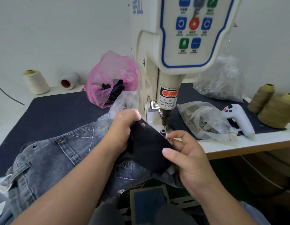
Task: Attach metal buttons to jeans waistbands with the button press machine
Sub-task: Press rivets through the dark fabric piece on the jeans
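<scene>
Jeans [48,161]: grey denim, spread over the dark mat [48,114] and hanging down off the table edge toward the lap.
Dark cloth piece [149,148]: held up between both hands, just in front of the machine's lower post [162,132]; small metal eyelet [143,125] near its upper corner.
Left hand [123,129]: fingers curled round the upper left edge of the dark cloth piece, gripping it, thumb on top beside the eyelet.
Right hand [188,153]: thumb pressed on the lower right side of the cloth; index finger and next finger pinched together near the post, maybe on a small metal part, too small to tell surely.
Press machine [176,46]: cream body with panel of blue, red and green keys; plunger [165,116] with warning label standing just above the post.
Clear bags [204,120]: near right of the machine, with small metal pieces inside.
Pink bag [108,82]: behind the left hand, dark scraps inside.
White handle controller [239,119]: lying on the mat, right of the clear bags.
Thread cones: cream one [35,82] at far left, olive ones [274,109] at far right.
Pedal [149,207]: blue plate below, under the table.
</scene>
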Tool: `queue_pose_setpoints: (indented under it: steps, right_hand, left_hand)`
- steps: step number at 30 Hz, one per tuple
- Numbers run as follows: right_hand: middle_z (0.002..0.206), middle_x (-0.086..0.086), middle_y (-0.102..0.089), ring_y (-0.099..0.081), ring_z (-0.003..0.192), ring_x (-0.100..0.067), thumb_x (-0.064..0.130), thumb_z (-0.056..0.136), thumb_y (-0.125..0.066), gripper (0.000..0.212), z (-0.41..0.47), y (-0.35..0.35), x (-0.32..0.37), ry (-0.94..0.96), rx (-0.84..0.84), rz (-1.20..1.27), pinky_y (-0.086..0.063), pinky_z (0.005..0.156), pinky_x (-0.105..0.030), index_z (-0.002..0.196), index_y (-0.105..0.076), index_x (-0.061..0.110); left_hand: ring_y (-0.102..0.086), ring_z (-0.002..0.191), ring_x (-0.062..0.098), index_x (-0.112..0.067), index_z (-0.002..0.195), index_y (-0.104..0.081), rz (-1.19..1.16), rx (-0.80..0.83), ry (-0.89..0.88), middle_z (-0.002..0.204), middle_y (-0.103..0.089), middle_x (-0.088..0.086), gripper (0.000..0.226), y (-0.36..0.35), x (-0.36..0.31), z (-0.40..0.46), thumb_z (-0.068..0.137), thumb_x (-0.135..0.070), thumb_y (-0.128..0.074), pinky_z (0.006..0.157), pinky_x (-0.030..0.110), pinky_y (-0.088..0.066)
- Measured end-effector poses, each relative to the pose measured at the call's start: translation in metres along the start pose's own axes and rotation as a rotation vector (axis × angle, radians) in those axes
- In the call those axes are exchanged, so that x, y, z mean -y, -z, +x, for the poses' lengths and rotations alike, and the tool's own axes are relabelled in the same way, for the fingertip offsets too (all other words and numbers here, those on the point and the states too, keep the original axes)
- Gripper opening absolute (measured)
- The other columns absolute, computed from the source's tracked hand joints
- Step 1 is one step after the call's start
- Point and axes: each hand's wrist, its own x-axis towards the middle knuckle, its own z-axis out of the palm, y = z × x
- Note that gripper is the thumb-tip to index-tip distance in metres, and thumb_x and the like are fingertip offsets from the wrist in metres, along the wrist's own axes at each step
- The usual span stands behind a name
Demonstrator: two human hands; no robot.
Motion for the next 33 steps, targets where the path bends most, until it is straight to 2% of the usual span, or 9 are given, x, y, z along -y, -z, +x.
queue_pose_setpoints:
  steps: [3, 7, 11, 15, 18, 21, 24, 27, 33]
  right_hand:
    - [0.088, 0.000, -0.074, -0.069, 0.074, -0.011, 0.024, 0.075, -0.070, 0.022, -0.010, -0.018, -0.014, 0.055, 0.054, -0.368, -0.053, 0.064, -0.021, 0.091, -0.064, 0.037]
    - [0.081, 0.015, -0.060, -0.058, 0.082, -0.006, 0.029, 0.084, -0.063, 0.007, -0.016, -0.034, -0.027, 0.367, -0.066, -0.921, -0.045, 0.070, -0.018, 0.084, -0.056, 0.028]
    - [0.103, 0.013, -0.042, -0.045, 0.096, -0.013, 0.056, 0.077, -0.055, 0.039, -0.024, -0.038, -0.039, 0.458, -0.147, -1.337, -0.046, 0.084, -0.030, 0.105, -0.046, 0.029]
    - [0.117, 0.014, -0.029, -0.039, 0.106, -0.012, 0.063, 0.072, -0.059, 0.068, -0.024, -0.047, -0.052, 0.304, -0.146, -1.371, -0.042, 0.086, -0.024, 0.127, -0.031, 0.032]
    - [0.105, 0.009, -0.043, -0.049, 0.096, -0.015, 0.022, 0.078, -0.068, 0.040, -0.014, -0.059, -0.062, 0.355, -0.116, -1.266, -0.047, 0.079, -0.026, 0.110, -0.044, 0.024]
    - [0.090, 0.005, -0.051, -0.048, 0.087, -0.015, 0.004, 0.078, -0.060, 0.023, -0.004, -0.070, -0.067, 0.304, -0.090, -1.155, -0.045, 0.076, -0.028, 0.092, -0.049, 0.018]
    - [0.089, 0.006, -0.056, -0.052, 0.084, -0.014, 0.001, 0.076, -0.061, 0.028, 0.010, -0.075, -0.066, 0.259, -0.139, -1.052, -0.046, 0.073, -0.025, 0.094, -0.054, 0.021]
    - [0.084, 0.009, -0.056, -0.055, 0.080, -0.015, 0.000, 0.070, -0.058, 0.033, 0.018, -0.075, -0.062, 0.171, -0.151, -0.967, -0.050, 0.068, -0.032, 0.085, -0.047, 0.027]
    - [0.071, 0.010, -0.054, -0.053, 0.067, -0.004, -0.003, 0.068, -0.063, 0.033, 0.025, -0.068, -0.055, 0.180, -0.175, -0.823, -0.042, 0.053, -0.015, 0.073, -0.046, 0.025]
  left_hand:
    - [-0.026, 0.043, 0.014, -0.019, 0.050, -0.030, -0.098, 0.048, -0.007, 0.048, -0.029, 0.000, 0.027, 0.009, -0.007, 0.003, 0.064, -0.017, -0.054, 0.047, 0.024, -0.024]
    - [-0.018, 0.043, 0.011, -0.024, 0.052, -0.025, -0.150, 0.029, -0.036, 0.046, -0.024, -0.005, 0.031, 0.014, -0.014, 0.004, 0.071, -0.010, -0.045, 0.047, 0.028, -0.016]
    - [-0.014, 0.054, 0.019, -0.019, 0.062, -0.020, -0.116, -0.020, -0.040, 0.054, -0.025, 0.001, 0.032, 0.019, -0.025, 0.003, 0.068, -0.013, -0.051, 0.047, 0.028, -0.022]
    - [-0.017, 0.069, 0.035, -0.004, 0.066, -0.023, -0.009, -0.077, -0.032, 0.070, -0.022, 0.015, 0.038, 0.020, -0.041, 0.001, 0.058, -0.019, -0.057, 0.047, 0.025, -0.030]
    - [-0.031, 0.061, 0.026, -0.003, 0.061, -0.034, 0.154, -0.091, -0.110, 0.064, -0.037, 0.016, 0.030, 0.021, -0.053, -0.001, 0.059, -0.021, -0.058, 0.059, 0.033, -0.033]
    - [-0.048, 0.061, 0.011, -0.009, 0.066, -0.055, 0.783, -0.199, -0.276, 0.062, -0.055, -0.005, 0.021, 0.029, -0.058, -0.008, 0.075, -0.028, -0.058, 0.062, 0.027, -0.038]
    - [-0.058, 0.099, 0.023, -0.022, 0.101, -0.068, 1.182, -0.547, -0.307, 0.101, -0.068, -0.005, 0.031, 0.043, -0.053, -0.033, 0.088, -0.045, -0.051, 0.087, 0.039, -0.044]
    - [-0.043, 0.127, 0.040, -0.024, 0.136, -0.053, 1.349, -0.686, 0.024, 0.139, -0.053, 0.011, 0.061, 0.062, -0.041, -0.059, 0.092, -0.064, -0.038, 0.104, 0.052, -0.031]
    - [-0.052, 0.127, 0.028, -0.036, 0.135, -0.052, 1.526, -0.290, 0.219, 0.136, -0.059, -0.004, 0.070, 0.088, -0.024, -0.098, 0.077, -0.075, -0.048, 0.101, 0.046, -0.042]
